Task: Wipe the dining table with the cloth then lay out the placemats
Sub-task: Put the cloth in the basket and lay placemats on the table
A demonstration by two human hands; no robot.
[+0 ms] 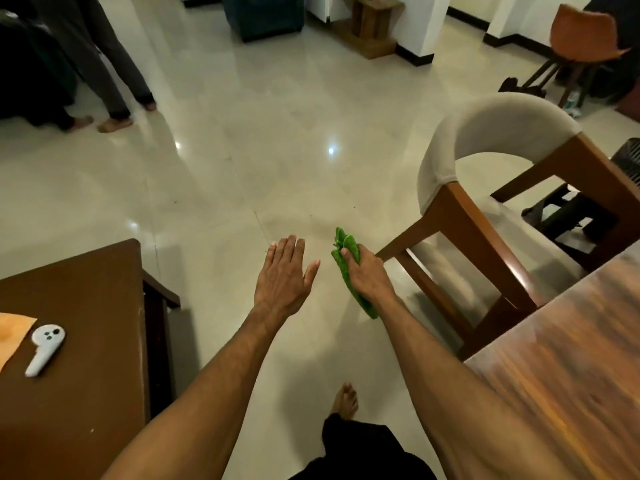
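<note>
The right hand (367,273) is clenched around a green cloth (347,244), which looks soft and fuzzy; 1 bunched end stands out above the thumb and the other end hangs below the wrist. The cloth is in the air over the floor (242,150), not touching the dining table (568,358). This table fills the lower right corner, with a glossy wooden top of warm brown grain, blurred in the view. The left hand (282,277) is released, its fingers straight and close together, palm down, just beside the right hand. Behind the right hand stands a chair (485,126) with a curved cream padded back and an angular wooden frame. At the left is a smaller brown table (86,306) with a matte top, carrying a white plastic controller (44,348) and, touching it, an orange flat sheet (12,329). The floor is of shiny pale tiles.
</note>
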